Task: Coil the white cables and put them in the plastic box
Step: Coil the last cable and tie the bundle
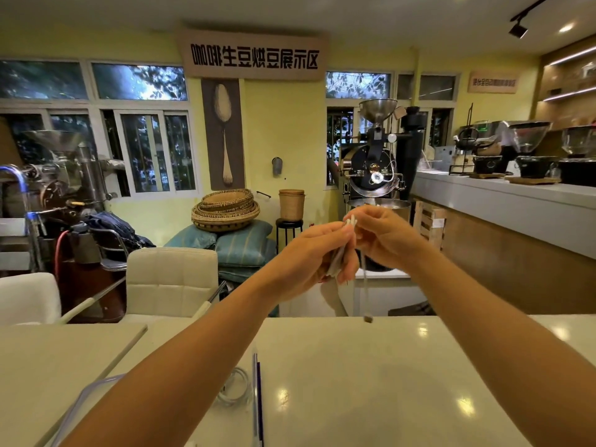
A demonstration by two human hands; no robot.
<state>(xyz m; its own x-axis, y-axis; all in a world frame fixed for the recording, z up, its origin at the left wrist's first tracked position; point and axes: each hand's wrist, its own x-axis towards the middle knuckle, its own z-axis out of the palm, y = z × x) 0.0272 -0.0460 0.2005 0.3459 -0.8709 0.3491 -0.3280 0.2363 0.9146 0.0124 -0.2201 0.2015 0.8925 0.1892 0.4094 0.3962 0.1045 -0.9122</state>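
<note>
Both hands are raised above the far edge of the white table [371, 366]. My left hand [309, 253] grips a folded bundle of white cable [338, 259], whose loops stick out above and below the fingers. My right hand [383, 237] pinches the same cable at the top of the bundle. A loose end hangs straight down from the hands, ending in a small plug [368, 318] just above the table. The clear plastic box [256, 382] stands near the front of the table under my left forearm. A coiled white cable [235, 387] lies inside it.
A clear lid with a blue rim [80, 401] lies to the left of the box. Two white chairs [171, 282] stand behind the table. A grey counter with coffee gear [516, 195] runs along the right. A coffee roaster [374, 169] stands at the back.
</note>
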